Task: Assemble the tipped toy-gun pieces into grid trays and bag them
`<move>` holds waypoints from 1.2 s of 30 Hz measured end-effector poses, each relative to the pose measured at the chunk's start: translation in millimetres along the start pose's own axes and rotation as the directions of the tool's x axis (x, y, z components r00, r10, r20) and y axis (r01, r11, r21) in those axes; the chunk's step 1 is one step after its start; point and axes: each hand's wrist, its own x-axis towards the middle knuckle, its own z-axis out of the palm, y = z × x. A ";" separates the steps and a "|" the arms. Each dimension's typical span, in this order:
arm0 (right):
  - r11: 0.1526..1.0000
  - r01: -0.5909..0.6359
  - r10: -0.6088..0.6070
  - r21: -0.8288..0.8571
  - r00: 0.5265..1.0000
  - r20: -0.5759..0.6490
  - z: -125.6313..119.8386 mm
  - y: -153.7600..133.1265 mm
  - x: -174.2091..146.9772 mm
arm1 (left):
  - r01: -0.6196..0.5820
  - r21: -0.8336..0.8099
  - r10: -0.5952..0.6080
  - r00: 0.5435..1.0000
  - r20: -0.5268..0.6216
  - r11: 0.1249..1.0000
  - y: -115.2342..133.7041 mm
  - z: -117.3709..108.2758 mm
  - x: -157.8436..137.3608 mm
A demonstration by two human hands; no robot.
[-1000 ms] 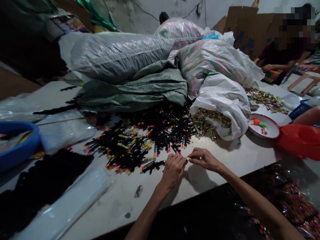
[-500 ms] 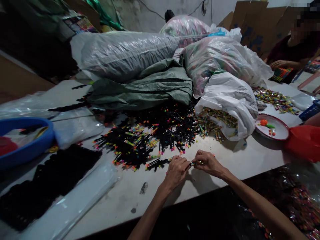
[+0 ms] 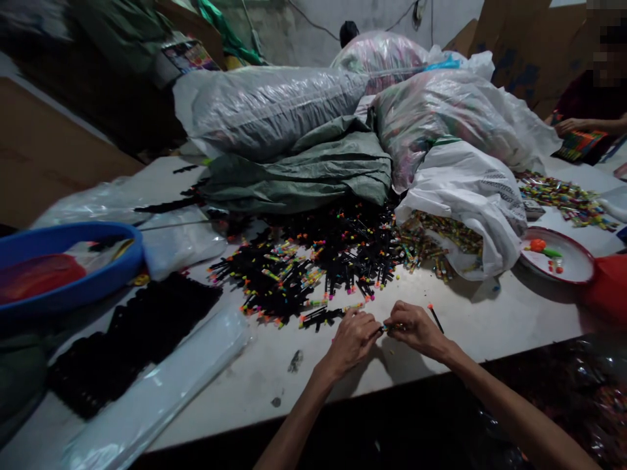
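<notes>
My left hand [image 3: 355, 341] is closed, its fingers pinched round a small dark piece [image 3: 381, 329] that is mostly hidden. Right beside it, my right hand [image 3: 414, 328] pinches a small colourful tube [image 3: 398, 326], its end meeting the dark piece between the two hands. A thin black stick with an orange tip [image 3: 435, 318] lies just beyond my right wrist. To the left of my left hand rests a black plastic piece shaped like a toy gun [image 3: 321, 318]. Behind it spreads a pile of similar black pieces with bright tips [image 3: 274, 287].
Large stuffed plastic bags [image 3: 274, 108] and a green sack [image 3: 304, 170] fill the back. A white sack [image 3: 465, 189] spills colourful tubes [image 3: 431, 245]. Left are a blue basin [image 3: 132, 251], black strips [image 3: 132, 339] and clear bags [image 3: 161, 385]. A red-rimmed plate [image 3: 573, 267] and another person [image 3: 592, 104] are right.
The view has swung left, so everything sits further right in it. The orange-tipped black stick now shows beyond my right hand. Both hands keep their pinch close together.
</notes>
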 end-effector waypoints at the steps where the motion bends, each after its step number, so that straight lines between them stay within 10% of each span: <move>1: 0.999 0.006 -0.005 -0.053 1.000 0.023 2.4 -1.0 -1.6 | -0.005 -0.023 0.006 1.000 0.006 1.000 0.4 0.6 -1.3; 10: 0.958 -0.089 0.092 -0.273 0.996 -0.001 -16.0 17.2 6.5 | 0.166 0.095 -0.172 0.983 0.057 0.982 -53.6 -33.4 -21.2; 15: 0.509 -0.499 0.426 -0.701 0.854 -0.299 -94.4 42.3 25.7 | 0.490 0.372 -0.469 0.870 -0.151 0.788 -103.1 -43.8 18.4; 18: 0.405 -0.572 0.474 -0.714 0.799 -0.371 -115.7 50.8 38.4 | 0.563 0.382 -0.575 0.813 -0.094 0.733 -101.9 -38.4 50.7; 29: 0.654 -0.527 0.333 -0.543 0.845 -0.419 -79.5 64.3 40.4 | 0.613 -0.340 -0.692 0.695 -0.197 0.713 -103.0 -15.6 34.4; 33: 0.918 -0.374 0.277 -0.135 0.846 -0.456 -55.1 48.0 37.2 | 0.427 -0.781 -0.795 0.591 -0.140 0.455 -87.3 -5.9 27.8; 36: 0.888 -0.330 0.420 0.320 0.865 -0.273 -29.0 27.8 40.3 | 0.287 -0.937 -0.832 0.555 -0.006 0.199 -72.6 -4.1 27.5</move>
